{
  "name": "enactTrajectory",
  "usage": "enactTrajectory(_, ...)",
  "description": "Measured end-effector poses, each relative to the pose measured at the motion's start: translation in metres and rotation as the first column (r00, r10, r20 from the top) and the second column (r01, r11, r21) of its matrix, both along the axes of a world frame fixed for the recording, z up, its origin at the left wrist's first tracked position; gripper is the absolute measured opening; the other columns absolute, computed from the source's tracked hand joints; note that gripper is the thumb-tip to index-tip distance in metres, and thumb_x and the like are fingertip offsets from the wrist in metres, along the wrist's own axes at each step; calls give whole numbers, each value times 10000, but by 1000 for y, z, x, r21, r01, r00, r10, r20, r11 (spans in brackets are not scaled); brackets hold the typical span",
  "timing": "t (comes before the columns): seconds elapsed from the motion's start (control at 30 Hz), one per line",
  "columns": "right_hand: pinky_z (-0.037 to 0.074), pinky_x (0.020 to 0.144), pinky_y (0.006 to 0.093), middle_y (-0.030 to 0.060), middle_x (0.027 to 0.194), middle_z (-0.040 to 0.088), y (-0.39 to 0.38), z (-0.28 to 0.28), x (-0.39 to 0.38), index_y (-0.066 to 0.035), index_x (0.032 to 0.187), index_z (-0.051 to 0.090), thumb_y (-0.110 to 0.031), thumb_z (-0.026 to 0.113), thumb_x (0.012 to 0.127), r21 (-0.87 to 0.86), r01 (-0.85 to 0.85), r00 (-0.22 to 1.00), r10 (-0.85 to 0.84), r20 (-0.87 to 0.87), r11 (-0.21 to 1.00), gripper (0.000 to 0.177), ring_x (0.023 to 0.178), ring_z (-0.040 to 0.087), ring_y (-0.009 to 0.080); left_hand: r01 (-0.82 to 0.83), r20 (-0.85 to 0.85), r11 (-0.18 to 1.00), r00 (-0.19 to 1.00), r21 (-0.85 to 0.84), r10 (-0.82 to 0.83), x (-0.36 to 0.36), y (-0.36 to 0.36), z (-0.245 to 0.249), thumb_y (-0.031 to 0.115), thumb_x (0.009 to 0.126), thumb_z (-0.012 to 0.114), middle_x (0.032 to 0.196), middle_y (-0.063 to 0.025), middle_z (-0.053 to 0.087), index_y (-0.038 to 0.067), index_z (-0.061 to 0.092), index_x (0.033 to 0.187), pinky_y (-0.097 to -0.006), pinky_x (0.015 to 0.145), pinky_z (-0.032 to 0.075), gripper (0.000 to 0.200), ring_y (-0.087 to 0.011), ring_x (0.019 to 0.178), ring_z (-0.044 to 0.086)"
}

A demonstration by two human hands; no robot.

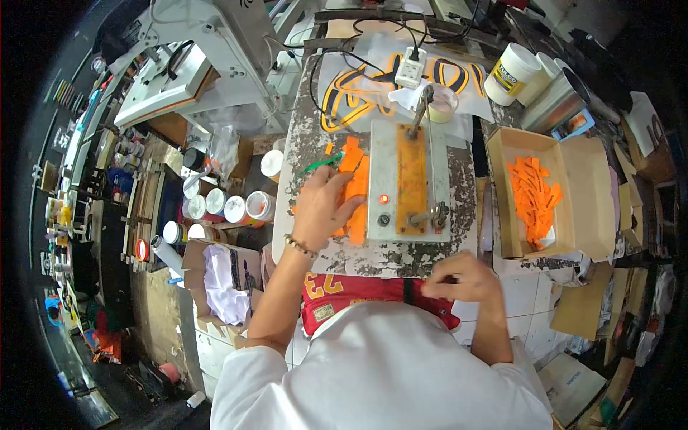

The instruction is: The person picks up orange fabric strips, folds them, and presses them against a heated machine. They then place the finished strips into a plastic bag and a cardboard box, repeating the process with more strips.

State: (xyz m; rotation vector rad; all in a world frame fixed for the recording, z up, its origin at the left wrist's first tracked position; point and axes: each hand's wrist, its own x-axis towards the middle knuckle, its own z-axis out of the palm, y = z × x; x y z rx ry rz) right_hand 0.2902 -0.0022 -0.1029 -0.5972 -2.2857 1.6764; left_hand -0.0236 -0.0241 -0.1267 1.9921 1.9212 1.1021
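My left hand (320,204) rests over flat orange strips (352,188) at the left of the worktable, its fingers stretched and thumb apart. A green-handled tool (320,163) lies at its fingertips, partly covered by the hand. Just right of the strips sits a grey metal box (383,168) with a glowing red lamp and a long amber plate (411,179) clamped on top by metal posts. My right hand (466,278) is off the table's front edge, above my lap, with fingers curled together; what they may hold is hidden.
An open cardboard box (505,204) of orange pieces (534,201) stands at the right. A power strip (411,68) and cables lie at the back on black-and-orange lettered sheets (351,100). Paint tubs (259,206) and a heat press (161,89) are at the left.
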Motion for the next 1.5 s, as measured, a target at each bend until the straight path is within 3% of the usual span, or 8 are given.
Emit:
enactTrajectory(0.3, 465, 527, 291, 58, 667, 685, -29, -29, -56, -52, 726, 718, -157, 815, 764, 20, 62, 995, -60, -83, 998, 148, 558, 623, 153, -69, 60, 998, 996, 9, 68, 1, 0, -19, 194, 791, 744, 865, -111, 586, 28, 692, 957, -381, 644, 491, 240, -274, 769, 616)
enactTrajectory(0.47, 446, 498, 282, 54, 646, 673, -26, -32, -51, -61, 709, 717, -158, 818, 765, 30, 63, 993, -59, -107, 998, 150, 537, 609, 139, -149, 418, 987, 894, -58, 160, 4, -2, -17, 98, 848, 682, 722, -120, 640, 8, 683, 979, -315, 539, 458, 158, -212, 563, 593)
enactTrajectory(0.63, 422, 482, 277, 55, 661, 678, -25, -35, -55, -60, 731, 724, -118, 810, 762, -3, 67, 980, -66, -186, 998, 107, 532, 596, 125, -162, 429, 984, 885, -77, 179, 6, -2, -8, 75, 855, 670, 768, -125, 651, 10, 685, 983, -304, 559, 471, 144, -195, 617, 610)
enactTrajectory(0.8, 453, 528, 282, 74, 675, 682, -20, -35, -51, -51, 760, 726, -114, 806, 766, -38, 66, 983, -71, -169, 997, 102, 577, 631, 146, -145, 212, 958, 973, 247, 93, 1, 0, -5, 36, 772, 725, 933, -100, 622, 22, 710, 912, -328, 707, 500, 141, -238, 824, 617)
enactTrajectory(1.07, 421, 503, 298, 88, 615, 636, -19, -39, -50, -44, 745, 712, -111, 793, 776, 30, 106, 977, -98, -192, 994, 110, 527, 584, 151, 0, 422, 984, 903, 178, -76, -4, -2, -1, 3, 798, 716, 851, -119, 657, -6, 690, 909, -315, 774, 499, 115, -242, 845, 641)
enactTrajectory(1.13, 419, 498, 296, 79, 616, 633, -21, -36, -50, -41, 737, 707, -111, 790, 781, -11, 138, 969, -138, -205, 990, 116, 522, 578, 146, 22, 884, 995, 458, 100, -99, -7, 1, 3, 10, 884, 659, 870, -118, 675, -32, 626, 979, -312, 801, 510, 109, -211, 835, 655)
enactTrajectory(1.43, 427, 495, 301, 63, 633, 634, -24, -37, -52, -51, 738, 708, -115, 790, 780, 47, 189, 970, -179, -165, 981, 112, 527, 586, 147, 257, 915, 901, 112, 350, -388, -40, 22, 112, 127, 993, 508, 840, -55, 506, 58, 542, 1084, -303, 658, 513, 119, -145, 731, 566)
enactTrajectory(1.5, 431, 497, 303, 64, 632, 631, -24, -35, -52, -53, 737, 708, -118, 795, 776, 89, 197, 970, -181, -164, 976, 115, 524, 587, 157, 368, 796, 745, 21, 557, -605, -39, 21, 144, 106, 1003, 475, 791, -76, 581, -2, 535, 1082, -289, 553, 497, 146, -160, 589, 545)
